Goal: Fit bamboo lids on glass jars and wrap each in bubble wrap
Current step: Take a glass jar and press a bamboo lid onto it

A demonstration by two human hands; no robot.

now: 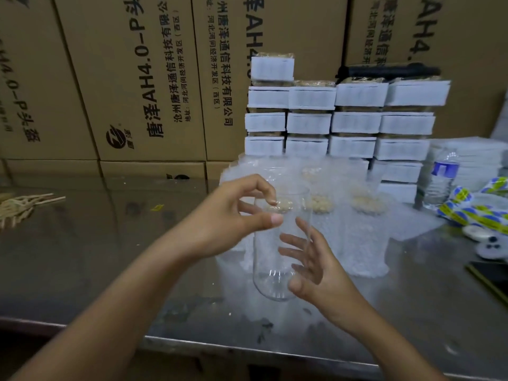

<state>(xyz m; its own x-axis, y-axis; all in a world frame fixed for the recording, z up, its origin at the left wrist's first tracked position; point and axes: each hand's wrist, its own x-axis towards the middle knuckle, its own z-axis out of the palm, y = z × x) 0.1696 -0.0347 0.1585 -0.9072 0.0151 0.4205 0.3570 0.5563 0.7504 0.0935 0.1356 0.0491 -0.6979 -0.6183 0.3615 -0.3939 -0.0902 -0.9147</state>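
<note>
A clear, lidless glass jar [270,273] stands upright on the steel table [115,259], near its front edge. My left hand [233,218] is at the jar's upper left, thumb and fingers pinching the rim. My right hand [310,265] lies against the jar's lower right side with its fingers spread. Just behind stand several bubble-wrapped jars [365,237], with pale bamboo lids [319,204] showing through the wrap. No loose lid is in either hand.
White-banded lid packs [354,122] are stacked at the back, in front of a wall of cardboard boxes [143,78]. A water bottle [441,180], a blue-yellow bag [472,207] and bubble wrap sheets [467,152] lie right. Wooden sticks [22,206] lie far left.
</note>
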